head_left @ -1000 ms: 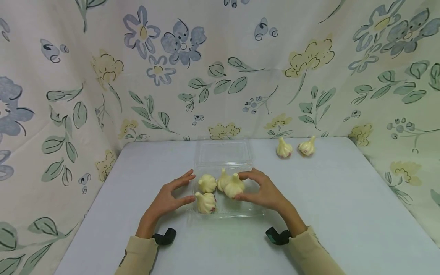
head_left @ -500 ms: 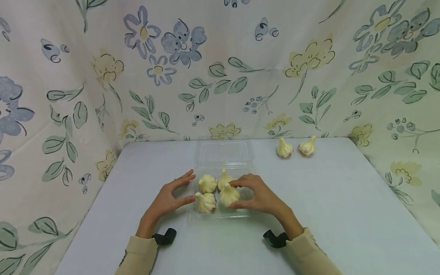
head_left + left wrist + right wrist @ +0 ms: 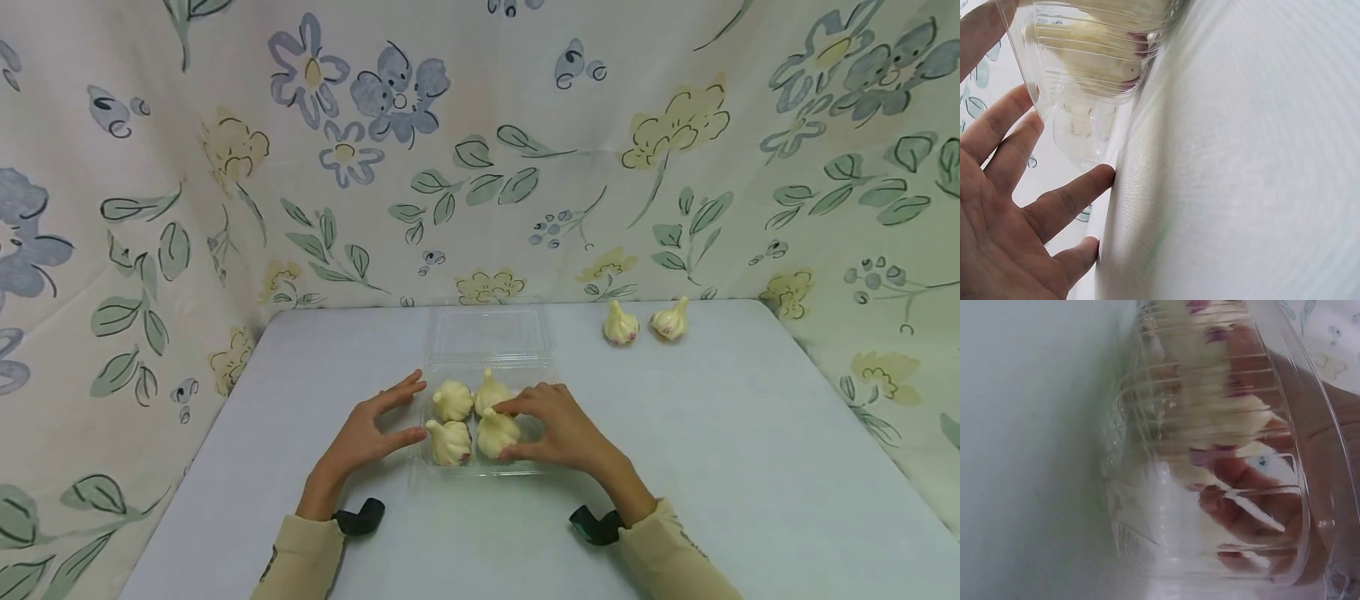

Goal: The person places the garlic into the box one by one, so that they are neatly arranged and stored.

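Note:
A clear plastic clamshell box stands on the table with its lid folded back. My right hand reaches over the right part of the box and pinches a garlic bulb between thumb and fingers, inside the front middle. Behind that bulb is a second garlic bulb; to the left, one garlic bulb lies behind another. My left hand is at the box's left side, fingers spread; fingertips meet its rim. Through the clear wall, the right wrist view shows my right fingers.
Two more garlic bulbs, one left of the other, stand at the back right of the white table. A flowered curtain hangs behind and at both sides.
My right hand has carried its garlic bulb left and toward the front, down into the front middle of the box. The left hand has stayed in place.

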Tool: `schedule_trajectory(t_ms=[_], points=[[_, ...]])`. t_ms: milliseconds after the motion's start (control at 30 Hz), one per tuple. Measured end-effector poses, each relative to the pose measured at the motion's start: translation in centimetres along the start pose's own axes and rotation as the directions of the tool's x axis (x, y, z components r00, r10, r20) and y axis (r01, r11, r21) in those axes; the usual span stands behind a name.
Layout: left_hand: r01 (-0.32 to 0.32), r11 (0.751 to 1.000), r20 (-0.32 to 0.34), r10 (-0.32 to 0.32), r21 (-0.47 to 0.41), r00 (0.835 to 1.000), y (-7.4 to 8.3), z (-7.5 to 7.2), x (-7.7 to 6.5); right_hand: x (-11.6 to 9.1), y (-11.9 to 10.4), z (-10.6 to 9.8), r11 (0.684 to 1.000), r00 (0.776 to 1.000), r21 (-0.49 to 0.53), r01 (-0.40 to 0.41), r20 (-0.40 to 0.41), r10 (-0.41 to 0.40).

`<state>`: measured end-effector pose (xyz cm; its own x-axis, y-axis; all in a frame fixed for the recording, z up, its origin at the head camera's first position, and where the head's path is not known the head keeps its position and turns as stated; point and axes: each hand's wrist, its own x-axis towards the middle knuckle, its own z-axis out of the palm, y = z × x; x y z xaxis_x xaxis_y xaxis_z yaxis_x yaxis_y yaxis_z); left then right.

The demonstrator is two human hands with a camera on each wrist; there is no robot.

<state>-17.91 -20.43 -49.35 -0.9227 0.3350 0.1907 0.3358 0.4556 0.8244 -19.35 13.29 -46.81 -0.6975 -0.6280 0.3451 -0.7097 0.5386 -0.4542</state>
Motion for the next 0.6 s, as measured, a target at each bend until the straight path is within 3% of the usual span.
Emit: schedule_trajectory(t_ms=[200, 600], points=[[-0.003, 1.0, -0.004, 0.003, 0.002, 1.0, 0.04, 0.0, -0.01, 0.06, -0.46, 0.1, 0.997, 0.999, -0.071, -0.027, 0.038, 0.03], [-0.008, 1.0, -0.004, 0.008, -0.002, 1.0, 0.02, -0.03, -0.04, 0.01, -0.52, 0.39, 0.996, 0.998, -0.081, -0.044, 0.034, 0.047]])
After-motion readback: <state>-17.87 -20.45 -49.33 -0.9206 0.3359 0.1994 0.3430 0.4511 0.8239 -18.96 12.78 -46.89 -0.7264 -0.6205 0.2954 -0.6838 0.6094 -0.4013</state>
